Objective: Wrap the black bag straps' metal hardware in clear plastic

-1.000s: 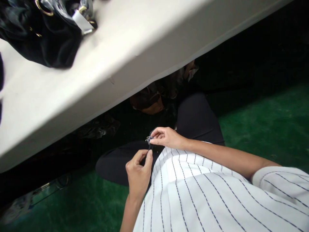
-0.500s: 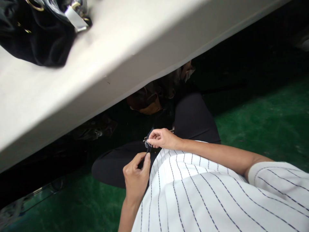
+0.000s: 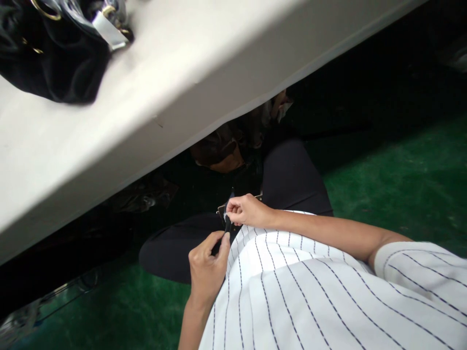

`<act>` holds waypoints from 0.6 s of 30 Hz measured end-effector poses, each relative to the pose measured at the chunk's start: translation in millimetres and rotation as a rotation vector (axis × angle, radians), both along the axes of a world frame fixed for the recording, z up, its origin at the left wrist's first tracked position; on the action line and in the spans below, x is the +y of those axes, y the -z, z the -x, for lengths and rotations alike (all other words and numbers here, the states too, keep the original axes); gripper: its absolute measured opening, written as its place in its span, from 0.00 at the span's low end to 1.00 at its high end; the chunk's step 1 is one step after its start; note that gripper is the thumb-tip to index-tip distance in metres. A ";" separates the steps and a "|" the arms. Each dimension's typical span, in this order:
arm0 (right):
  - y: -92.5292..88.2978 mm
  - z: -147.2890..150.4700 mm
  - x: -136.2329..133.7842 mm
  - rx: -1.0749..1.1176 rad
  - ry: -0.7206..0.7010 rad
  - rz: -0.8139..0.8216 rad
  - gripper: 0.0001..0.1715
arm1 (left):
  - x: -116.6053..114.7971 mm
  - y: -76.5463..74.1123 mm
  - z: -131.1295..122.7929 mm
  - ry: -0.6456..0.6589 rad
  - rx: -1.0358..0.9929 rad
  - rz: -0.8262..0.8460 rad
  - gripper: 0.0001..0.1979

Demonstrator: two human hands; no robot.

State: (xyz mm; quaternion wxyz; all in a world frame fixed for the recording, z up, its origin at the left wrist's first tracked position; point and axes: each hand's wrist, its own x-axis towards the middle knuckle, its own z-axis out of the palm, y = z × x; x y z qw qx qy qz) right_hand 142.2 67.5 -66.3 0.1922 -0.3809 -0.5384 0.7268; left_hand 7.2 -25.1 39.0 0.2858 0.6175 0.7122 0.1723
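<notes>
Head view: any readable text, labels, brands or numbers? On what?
None readable.
The white tag on the black bag on the table: blurred, no letters to make out.
The small dark strap pinched between left hand and right hand: too small to show any marking.

Wears a white shirt (image 3: 310,291) with thin dark pinstripes, evenly spaced, running lengthwise down the chest. Hangs loose, with soft folds across the front. Ends in a short sleeve (image 3: 419,272) on the right arm, in the same striped cloth, with the hem sitting above the elbow. Leaves both forearms bare down to the wrist. Covers the legs with plain black trousers (image 3: 292,175) of smooth, matte cloth, drawn tight over the knees. Shows the left hand (image 3: 207,270) and the right hand (image 3: 248,211) bare.
</notes>
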 end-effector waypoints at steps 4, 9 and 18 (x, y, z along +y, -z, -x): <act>-19.2 -7.9 -0.8 -0.094 -0.044 -0.485 0.05 | -1.0 1.0 2.7 -0.069 -0.007 0.020 0.06; -55.4 -14.7 -8.0 0.040 -0.071 -0.661 0.05 | 0.8 -3.7 -0.5 -0.258 -0.112 0.065 0.07; -70.4 -26.7 -0.2 0.084 0.179 -0.478 0.02 | -10.0 -3.1 -2.2 -0.306 -0.441 0.264 0.12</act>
